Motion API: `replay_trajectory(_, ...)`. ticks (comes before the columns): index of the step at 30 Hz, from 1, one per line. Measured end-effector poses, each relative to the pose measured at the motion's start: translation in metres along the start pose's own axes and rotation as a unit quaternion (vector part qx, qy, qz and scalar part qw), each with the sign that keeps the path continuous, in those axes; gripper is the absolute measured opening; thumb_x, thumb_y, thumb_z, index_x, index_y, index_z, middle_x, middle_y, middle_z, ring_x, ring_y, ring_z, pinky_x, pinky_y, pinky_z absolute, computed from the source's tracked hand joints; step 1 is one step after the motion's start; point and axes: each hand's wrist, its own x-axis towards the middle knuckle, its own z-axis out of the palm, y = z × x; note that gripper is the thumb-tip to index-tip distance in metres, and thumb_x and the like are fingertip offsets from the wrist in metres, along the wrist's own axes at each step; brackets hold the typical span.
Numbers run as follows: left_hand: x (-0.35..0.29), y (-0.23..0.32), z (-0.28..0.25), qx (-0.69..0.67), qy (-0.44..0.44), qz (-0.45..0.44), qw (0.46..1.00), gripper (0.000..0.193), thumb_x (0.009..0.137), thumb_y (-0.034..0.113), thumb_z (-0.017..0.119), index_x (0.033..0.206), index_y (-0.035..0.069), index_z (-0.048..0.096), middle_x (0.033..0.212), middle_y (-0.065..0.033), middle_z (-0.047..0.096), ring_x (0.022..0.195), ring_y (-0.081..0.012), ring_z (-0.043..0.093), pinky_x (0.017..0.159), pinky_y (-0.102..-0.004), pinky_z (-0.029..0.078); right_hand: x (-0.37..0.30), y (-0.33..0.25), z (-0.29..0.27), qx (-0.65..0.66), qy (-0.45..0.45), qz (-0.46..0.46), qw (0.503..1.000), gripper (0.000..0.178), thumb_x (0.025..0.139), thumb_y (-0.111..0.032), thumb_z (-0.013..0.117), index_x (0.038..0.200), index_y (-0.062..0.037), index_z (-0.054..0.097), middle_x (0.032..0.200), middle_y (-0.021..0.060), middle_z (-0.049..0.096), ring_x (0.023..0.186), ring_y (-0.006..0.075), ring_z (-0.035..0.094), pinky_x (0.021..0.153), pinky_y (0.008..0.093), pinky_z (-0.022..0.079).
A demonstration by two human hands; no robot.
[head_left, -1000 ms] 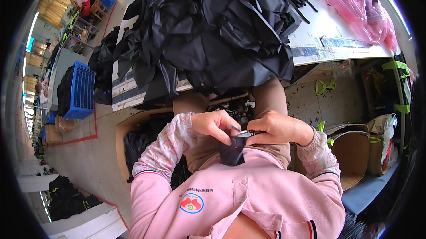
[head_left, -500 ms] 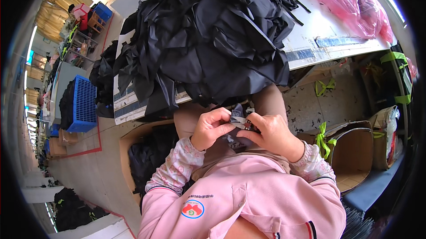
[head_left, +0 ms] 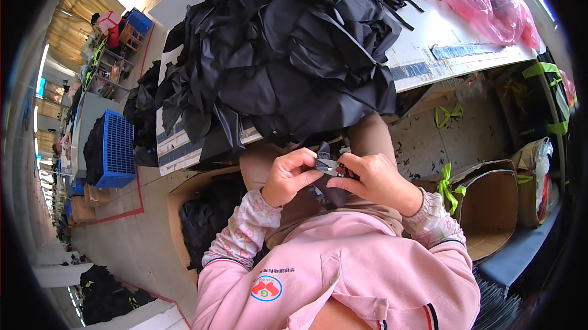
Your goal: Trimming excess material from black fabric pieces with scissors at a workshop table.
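Note:
Over my lap, my left hand (head_left: 289,178) is closed, its thumb and fingers pinching a small black fabric piece (head_left: 323,152). Facing it from the right, my right hand (head_left: 378,178) wraps round a small pair of thread snips (head_left: 329,163) with short silver blades. The blades lie against the black piece, close to my left fingertips. Most of the snips' dark handle is hidden by my right fingers. Beyond my hands, a large heap of black fabric pieces (head_left: 294,60) covers the table and hangs over its near edge.
The white table (head_left: 422,54) bears crumpled pink plastic (head_left: 490,5) at the far right. Cardboard boxes (head_left: 490,220) stand to my right; another carton (head_left: 177,213) with black fabric is at my left. A blue crate (head_left: 116,149) stands farther left. Black scraps litter the floor (head_left: 422,140).
Both hands stay nearly in place above my lap. The snips and the black piece have turned slightly between my fingers, and the whole view has shifted a little.

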Motion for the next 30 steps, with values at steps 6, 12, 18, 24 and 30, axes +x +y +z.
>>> replay_trajectory(6,-0.003,-0.002,0.001,0.014,-0.005,0.004,1.000,0.012,0.084,-0.007,0.063,0.095,-0.003,0.065,0.098,-0.0052,0.058,0.089,-0.0117,0.056,0.078,-0.0233,0.045,-0.001,-0.003,-0.001,-0.065,0.007,-0.034,0.997,0.036,0.085,-0.037,0.067,0.080,-0.0033,0.055,0.062,0.0127,0.060,0.058,0.0339,0.061,0.053,0.0408,0.047)
replay_trajectory(12,-0.003,-0.003,0.000,0.063,-0.008,0.003,0.998,0.009,0.083,-0.006,0.064,0.089,-0.002,0.060,0.096,-0.0026,0.054,0.083,-0.0076,0.051,0.070,-0.0207,0.043,-0.003,0.000,-0.001,-0.115,-0.004,-0.031,0.993,0.035,0.085,-0.036,0.067,0.078,-0.0038,0.055,0.059,0.0136,0.058,0.057,0.0338,0.060,0.052,0.0405,0.047)
replay_trajectory(18,0.000,-0.001,0.000,0.075,0.007,0.003,0.997,0.009,0.082,-0.005,0.064,0.088,-0.002,0.059,0.093,-0.0018,0.053,0.081,-0.0069,0.050,0.069,-0.0201,0.041,-0.002,0.006,-0.003,-0.013,0.054,0.024,0.998,0.033,0.083,-0.031,0.070,0.079,-0.0016,0.056,0.058,0.0153,0.056,0.055,0.0357,0.058,0.050,0.0408,0.044)
replay_trajectory(24,-0.005,-0.003,-0.013,0.102,0.017,0.004,0.995,0.008,0.081,-0.003,0.066,0.085,-0.002,0.059,0.090,-0.0029,0.055,0.081,-0.0092,0.052,0.070,-0.0227,0.043,0.002,0.015,-0.002,0.016,0.059,0.084,0.995,0.034,0.084,-0.030,0.070,0.082,0.0004,0.055,0.057,0.0172,0.055,0.056,0.0370,0.058,0.051,0.0407,0.043)
replay_trajectory(30,-0.062,-0.015,-0.096,0.495,-0.038,-0.024,0.868,0.013,0.074,0.007,0.060,0.083,-0.002,0.057,0.097,-0.0158,0.060,0.090,-0.0334,0.060,0.080,-0.0376,0.049,0.015,0.075,0.010,0.043,0.141,0.099,0.984,0.031,0.087,-0.024,0.067,0.097,-0.0003,0.050,0.076,0.0217,0.060,0.072,0.0406,0.060,0.060,0.0424,0.046)
